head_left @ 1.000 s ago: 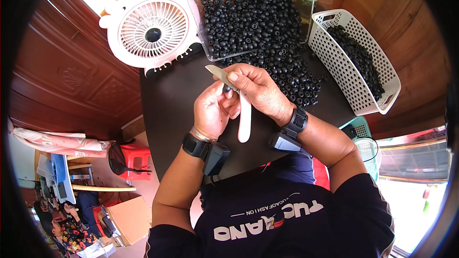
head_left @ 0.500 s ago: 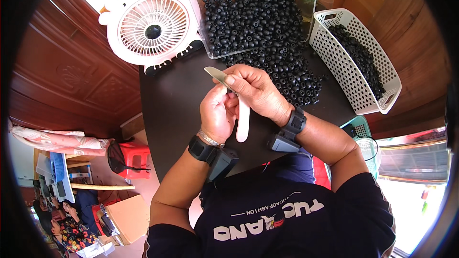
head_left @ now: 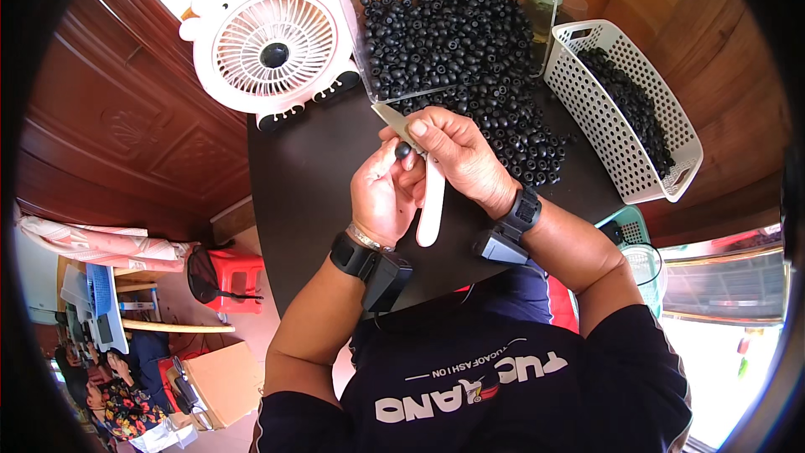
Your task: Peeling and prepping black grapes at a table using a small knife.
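— Dark wooden panelling is surrounding a black table. What is lying on it?

— Black beads are heaping along its far edge, beside a white fan and a white basket at the right edge.

— And the hands?

— Right hand is closing around a white knife. Left hand is pinching one bead against the blade, above the table's middle.

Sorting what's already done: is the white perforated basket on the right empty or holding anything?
Partly filled: the white basket holds a strip of small black pieces along its inside.
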The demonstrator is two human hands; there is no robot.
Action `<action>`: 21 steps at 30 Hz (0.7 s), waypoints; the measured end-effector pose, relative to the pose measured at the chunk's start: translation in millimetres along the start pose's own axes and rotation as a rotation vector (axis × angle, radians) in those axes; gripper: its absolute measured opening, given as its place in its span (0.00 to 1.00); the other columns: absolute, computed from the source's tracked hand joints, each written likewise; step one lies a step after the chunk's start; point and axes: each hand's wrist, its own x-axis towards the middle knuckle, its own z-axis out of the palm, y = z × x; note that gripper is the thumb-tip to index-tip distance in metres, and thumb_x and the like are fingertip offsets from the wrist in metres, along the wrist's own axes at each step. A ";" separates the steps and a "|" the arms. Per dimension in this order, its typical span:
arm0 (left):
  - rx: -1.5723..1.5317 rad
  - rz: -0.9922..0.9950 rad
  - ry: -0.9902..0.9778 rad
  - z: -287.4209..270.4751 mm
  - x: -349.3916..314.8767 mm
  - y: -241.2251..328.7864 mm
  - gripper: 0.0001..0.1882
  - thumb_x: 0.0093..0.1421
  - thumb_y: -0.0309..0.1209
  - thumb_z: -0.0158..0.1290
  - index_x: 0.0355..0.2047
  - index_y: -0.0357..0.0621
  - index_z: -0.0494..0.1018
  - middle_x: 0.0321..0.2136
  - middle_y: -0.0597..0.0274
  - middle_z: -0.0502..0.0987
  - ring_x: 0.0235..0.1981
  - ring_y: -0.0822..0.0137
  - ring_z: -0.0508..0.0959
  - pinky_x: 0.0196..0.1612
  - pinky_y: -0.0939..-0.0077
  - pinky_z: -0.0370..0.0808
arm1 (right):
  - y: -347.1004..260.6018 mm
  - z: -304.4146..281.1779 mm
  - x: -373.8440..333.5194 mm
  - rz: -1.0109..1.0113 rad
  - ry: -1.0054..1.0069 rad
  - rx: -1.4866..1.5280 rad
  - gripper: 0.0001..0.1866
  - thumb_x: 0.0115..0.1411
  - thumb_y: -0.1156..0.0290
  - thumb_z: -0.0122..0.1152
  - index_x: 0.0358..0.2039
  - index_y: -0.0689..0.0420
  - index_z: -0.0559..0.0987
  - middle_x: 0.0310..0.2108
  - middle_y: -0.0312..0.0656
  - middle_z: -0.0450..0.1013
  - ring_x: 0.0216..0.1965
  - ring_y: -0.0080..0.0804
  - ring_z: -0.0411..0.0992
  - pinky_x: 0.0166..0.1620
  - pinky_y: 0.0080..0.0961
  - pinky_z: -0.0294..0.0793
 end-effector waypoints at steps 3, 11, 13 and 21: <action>0.021 0.024 0.101 2.9 0.4 -0.7 0.17 0.63 0.44 0.40 0.23 0.47 0.64 0.17 0.70 0.65 0.17 0.74 0.65 0.21 0.79 0.61 | 0.4 0.6 -0.8 -0.021 0.001 -0.034 0.15 0.66 0.61 0.48 0.37 0.63 0.73 0.40 0.47 0.74 0.30 0.24 0.75 0.33 0.20 0.80; -0.088 0.005 -0.021 -16.6 3.0 -5.9 0.14 0.65 0.40 0.40 0.28 0.45 0.66 0.24 0.69 0.69 0.28 0.69 0.72 0.32 0.77 0.69 | 7.1 0.9 1.9 -0.068 -0.002 -0.206 0.16 0.65 0.60 0.50 0.37 0.62 0.74 0.42 0.44 0.74 0.30 0.17 0.73 0.34 0.17 0.78; -0.083 -0.004 -0.009 -14.3 3.5 -4.8 0.14 0.65 0.39 0.40 0.28 0.45 0.66 0.24 0.69 0.69 0.28 0.69 0.72 0.32 0.78 0.69 | 5.7 2.5 2.8 -0.129 0.041 -0.151 0.13 0.66 0.65 0.48 0.35 0.62 0.76 0.26 0.34 0.73 0.27 0.15 0.70 0.31 0.15 0.74; -0.242 0.000 -0.066 -30.0 12.3 6.3 0.14 0.66 0.37 0.38 0.42 0.42 0.70 0.32 0.64 0.76 0.32 0.69 0.76 0.35 0.77 0.73 | 2.8 7.1 0.3 -0.128 0.000 -0.212 0.14 0.66 0.67 0.48 0.44 0.64 0.74 0.34 0.40 0.75 0.33 0.22 0.74 0.40 0.21 0.75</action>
